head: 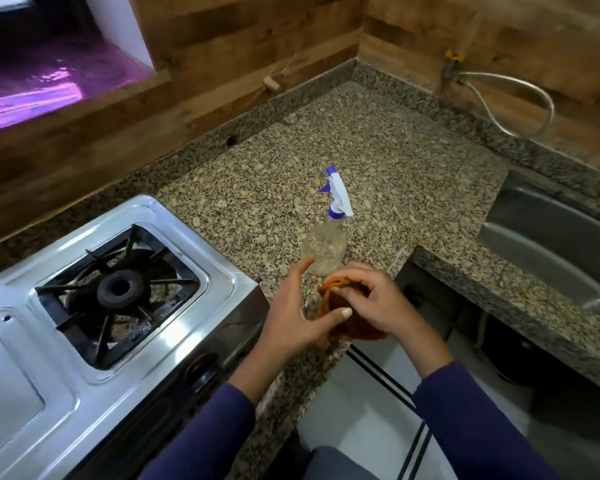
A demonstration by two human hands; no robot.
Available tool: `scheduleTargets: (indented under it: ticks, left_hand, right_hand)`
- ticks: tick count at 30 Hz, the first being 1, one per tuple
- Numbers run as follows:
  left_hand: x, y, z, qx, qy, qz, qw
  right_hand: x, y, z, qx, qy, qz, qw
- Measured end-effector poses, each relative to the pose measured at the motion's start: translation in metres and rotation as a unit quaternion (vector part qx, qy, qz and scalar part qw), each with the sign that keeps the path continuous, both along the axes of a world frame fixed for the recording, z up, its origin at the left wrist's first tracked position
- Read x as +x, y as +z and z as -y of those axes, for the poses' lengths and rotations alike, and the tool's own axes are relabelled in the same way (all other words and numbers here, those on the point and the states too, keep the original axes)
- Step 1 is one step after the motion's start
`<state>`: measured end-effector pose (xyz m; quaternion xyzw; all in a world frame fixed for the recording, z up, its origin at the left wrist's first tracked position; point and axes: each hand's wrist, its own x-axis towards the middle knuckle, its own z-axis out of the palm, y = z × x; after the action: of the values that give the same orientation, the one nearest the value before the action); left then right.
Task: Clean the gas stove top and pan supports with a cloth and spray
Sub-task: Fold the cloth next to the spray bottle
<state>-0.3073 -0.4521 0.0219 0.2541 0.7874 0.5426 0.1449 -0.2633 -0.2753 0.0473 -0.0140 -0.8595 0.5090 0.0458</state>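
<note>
Gas stove (94, 386) on speckled granite counter (378, 161), wood-panelled wall (257, 29)

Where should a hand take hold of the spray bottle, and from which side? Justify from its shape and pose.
Grip the spray bottle at its narrow neck beneath the white head, coming from the near side: it stands upright, nozzle and trigger facing away, so fingers likely wrap onto the trigger.

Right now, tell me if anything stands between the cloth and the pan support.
Nothing visible. Only counter and bare stove top lie between the cloth in the right hand and the pan support; the spray bottle stands behind.
</note>
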Motion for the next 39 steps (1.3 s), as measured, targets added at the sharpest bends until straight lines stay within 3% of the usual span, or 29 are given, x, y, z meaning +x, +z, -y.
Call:
scheduleTargets:
  ticks: [2,4,8,11,13,15,19,23,27,32,36,39]
  left_hand:
    - [-0.008,0.001,-0.005,-0.008,-0.086,-0.045,0.995]
    - [-0.012,0.002,-0.007,-0.024,-0.118,-0.033,0.992]
    - [-0.004,0.001,-0.005,0.005,-0.136,0.057,0.989]
    - [0.003,0.012,-0.003,0.051,-0.156,0.171,0.971]
    - [0.008,0.021,0.0,0.073,-0.155,0.226,0.959]
    - [0.011,0.025,0.004,0.089,-0.137,0.267,0.95]
    - [0.011,0.03,0.015,0.118,-0.093,0.33,0.932]
    - [0.008,0.029,0.023,0.158,-0.068,0.385,0.907]
    - [0.006,0.02,0.031,0.118,-0.044,0.379,0.917]
    - [0.011,0.01,0.032,-0.002,-0.009,0.29,0.957]
    - [0.017,-0.003,0.024,-0.045,0.008,0.253,0.966]
    - [0.021,0.004,0.018,-0.193,-0.062,0.099,0.974]
  right_hand:
    - [0.002,0.008,-0.003,0.004,0.016,0.038,0.999]
    - [0.004,0.016,-0.005,0.002,0.012,0.059,0.998]
    - [0.011,0.023,-0.016,-0.013,-0.035,0.093,0.995]
    - [0.014,0.02,-0.023,-0.062,-0.08,0.197,0.975]
    - [0.023,0.009,-0.026,-0.136,-0.095,0.275,0.947]
    - [0.04,-0.015,-0.025,-0.273,-0.073,0.315,0.906]
    - [0.074,-0.055,-0.006,-0.513,-0.081,0.277,0.808]
    - [0.078,-0.059,0.015,-0.63,-0.078,0.174,0.753]
    - [0.065,-0.041,0.019,-0.587,-0.207,0.151,0.768]
    - [0.056,-0.027,0.015,-0.313,-0.305,0.182,0.881]
    - [0.062,-0.012,0.014,-0.215,-0.186,0.187,0.94]
    - [0.057,-0.002,0.017,-0.05,-0.104,0.245,0.963]
